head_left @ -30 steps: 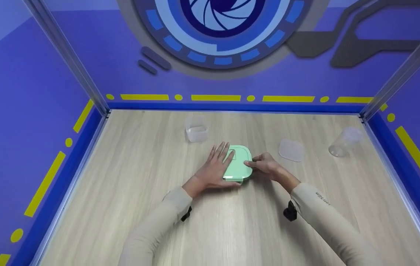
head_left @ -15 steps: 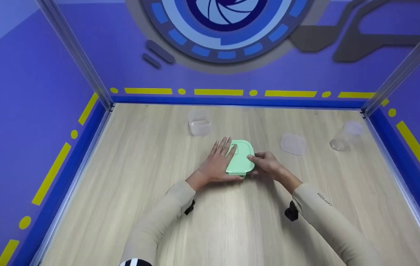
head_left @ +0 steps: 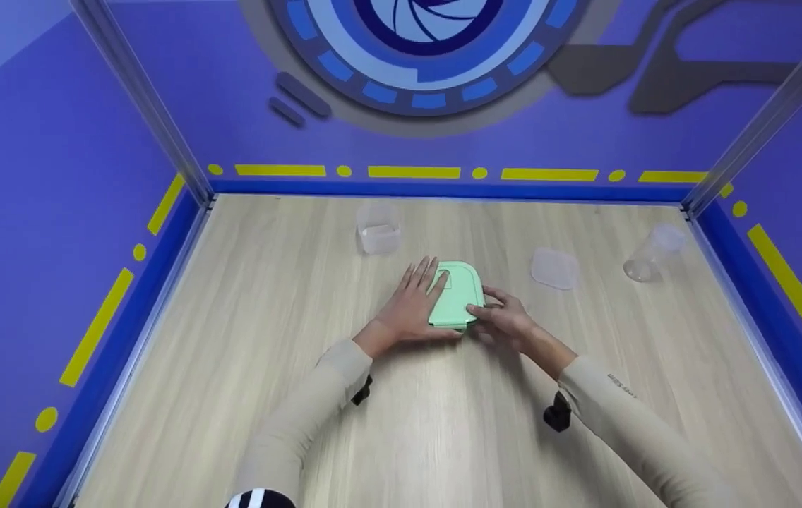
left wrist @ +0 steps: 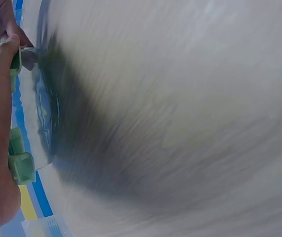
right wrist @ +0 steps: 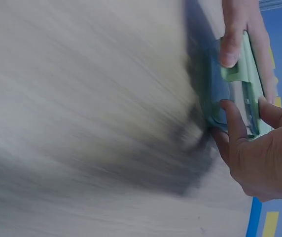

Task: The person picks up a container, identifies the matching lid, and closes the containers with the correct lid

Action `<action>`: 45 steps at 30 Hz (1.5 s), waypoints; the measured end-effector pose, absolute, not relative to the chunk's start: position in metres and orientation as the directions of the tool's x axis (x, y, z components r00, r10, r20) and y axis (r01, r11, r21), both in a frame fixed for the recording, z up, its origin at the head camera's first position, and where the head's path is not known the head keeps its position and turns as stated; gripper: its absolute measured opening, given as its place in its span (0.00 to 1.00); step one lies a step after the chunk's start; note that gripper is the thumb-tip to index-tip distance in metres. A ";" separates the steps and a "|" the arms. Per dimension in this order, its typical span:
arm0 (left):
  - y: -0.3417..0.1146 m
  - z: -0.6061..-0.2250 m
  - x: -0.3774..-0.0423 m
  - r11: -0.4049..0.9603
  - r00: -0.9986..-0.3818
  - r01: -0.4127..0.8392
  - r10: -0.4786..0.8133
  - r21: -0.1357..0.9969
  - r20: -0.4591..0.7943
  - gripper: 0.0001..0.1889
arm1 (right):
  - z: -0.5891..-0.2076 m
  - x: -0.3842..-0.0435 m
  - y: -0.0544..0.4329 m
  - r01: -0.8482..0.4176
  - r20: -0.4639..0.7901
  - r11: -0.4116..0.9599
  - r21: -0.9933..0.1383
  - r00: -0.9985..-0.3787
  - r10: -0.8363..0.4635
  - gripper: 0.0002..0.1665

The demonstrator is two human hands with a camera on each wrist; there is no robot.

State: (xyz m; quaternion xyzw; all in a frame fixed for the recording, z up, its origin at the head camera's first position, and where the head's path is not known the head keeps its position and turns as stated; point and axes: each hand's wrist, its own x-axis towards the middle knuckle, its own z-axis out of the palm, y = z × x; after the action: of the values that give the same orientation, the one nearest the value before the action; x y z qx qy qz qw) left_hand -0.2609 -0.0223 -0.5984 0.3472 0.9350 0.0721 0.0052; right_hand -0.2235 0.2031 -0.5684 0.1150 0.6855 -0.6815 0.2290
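A glass food container with a mint-green lid (head_left: 456, 296) sits on the table in front of the person. My left hand (head_left: 404, 310) lies over the lid's left part, fingers straight and spread, the thumb along the near side. The right wrist view shows that thumb on a green side latch (right wrist: 235, 75). My right hand (head_left: 508, 321) pinches the container's right near corner, thumb on the lid's edge and fingers against the side. From the left wrist, the clear glass body (left wrist: 46, 113) shows under the lid, with a green latch flap (left wrist: 22, 169) sticking out.
A clear plastic tub (head_left: 378, 231) stands behind the container, to the left. To the right lie a flat translucent lid (head_left: 554, 269) and a clear jar (head_left: 654, 252) on its side. Blue walls enclose the wooden table (head_left: 246, 296) at the back and sides.
My right hand's thumb has slid toward the lid's near right corner, and its fingers have shifted along the side. The left hand stays on the lid. The head view has tilted slightly.
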 end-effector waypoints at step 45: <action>-0.089 -0.612 -0.249 0.865 -0.894 0.446 0.423 0.228 0.146 0.45 | -0.564 -0.256 0.205 0.456 -0.461 0.077 -0.887 -0.883 -0.085 0.37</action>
State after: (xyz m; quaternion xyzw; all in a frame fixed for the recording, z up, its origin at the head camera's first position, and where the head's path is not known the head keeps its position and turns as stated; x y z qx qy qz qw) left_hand -0.2493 -0.0889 -0.6119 0.2253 0.9647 0.1287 -0.0455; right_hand -0.2564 0.2045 -0.5643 0.1313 0.7052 -0.6666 0.2028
